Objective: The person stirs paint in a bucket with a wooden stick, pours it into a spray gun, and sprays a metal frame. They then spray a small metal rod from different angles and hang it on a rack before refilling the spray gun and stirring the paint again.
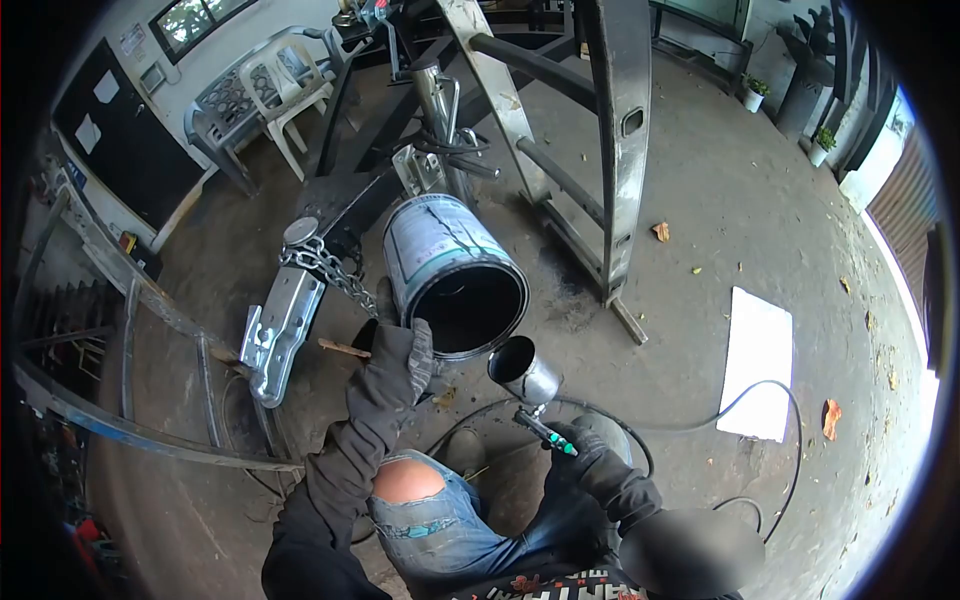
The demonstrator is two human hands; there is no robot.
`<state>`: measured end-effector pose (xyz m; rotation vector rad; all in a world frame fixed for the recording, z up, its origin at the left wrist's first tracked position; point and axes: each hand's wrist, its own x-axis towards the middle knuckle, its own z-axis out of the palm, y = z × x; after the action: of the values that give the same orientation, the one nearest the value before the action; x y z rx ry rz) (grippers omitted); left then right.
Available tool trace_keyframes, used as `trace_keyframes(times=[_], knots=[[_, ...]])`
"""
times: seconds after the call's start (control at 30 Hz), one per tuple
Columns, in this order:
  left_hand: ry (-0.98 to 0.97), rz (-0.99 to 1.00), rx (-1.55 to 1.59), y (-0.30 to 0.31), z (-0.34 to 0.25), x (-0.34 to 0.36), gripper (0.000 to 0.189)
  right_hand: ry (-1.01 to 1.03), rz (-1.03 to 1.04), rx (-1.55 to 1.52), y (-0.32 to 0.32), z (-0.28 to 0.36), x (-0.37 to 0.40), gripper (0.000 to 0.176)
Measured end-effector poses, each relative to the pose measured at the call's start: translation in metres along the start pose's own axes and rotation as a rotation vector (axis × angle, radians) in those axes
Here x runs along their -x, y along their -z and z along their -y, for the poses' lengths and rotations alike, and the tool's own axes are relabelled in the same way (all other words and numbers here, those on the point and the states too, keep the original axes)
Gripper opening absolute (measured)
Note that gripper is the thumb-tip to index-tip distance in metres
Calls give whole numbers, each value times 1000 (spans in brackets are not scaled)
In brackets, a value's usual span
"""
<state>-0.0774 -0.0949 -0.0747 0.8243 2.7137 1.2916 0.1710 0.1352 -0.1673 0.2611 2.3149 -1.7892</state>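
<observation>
My gloved left hand (400, 350) is closed round the lower left side of a large paint can (435, 235). The can is tilted, its dark, paint-coated mouth facing down towards me and to the right. A thin wooden stick (343, 348) juts out to the left beside this hand. Lower and to the right, my gloved right hand (590, 455) grips a spray gun (550, 436) with green-tipped knobs. Its metal cup (543, 381) has no lid and shows a dark inside, with the rim right at the can's lower right edge.
A trailer coupler (285, 340) with a chain (325, 265) stands just left of the can. Metal frame posts (622, 150) rise ahead. A hose (795, 450) curls over the floor at right, crossing a white sheet (757, 350). Plastic chairs (285, 90) stand far left.
</observation>
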Motion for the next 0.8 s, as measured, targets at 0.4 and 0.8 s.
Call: trace_keyframes(times=[0.4, 0.8], knots=[[1266, 255, 1370, -99, 153, -23, 36, 54, -355, -85, 13, -39, 42, 41], [1351, 295, 1420, -205, 214, -21, 35, -182, -443, -88, 20, -61, 60, 39]])
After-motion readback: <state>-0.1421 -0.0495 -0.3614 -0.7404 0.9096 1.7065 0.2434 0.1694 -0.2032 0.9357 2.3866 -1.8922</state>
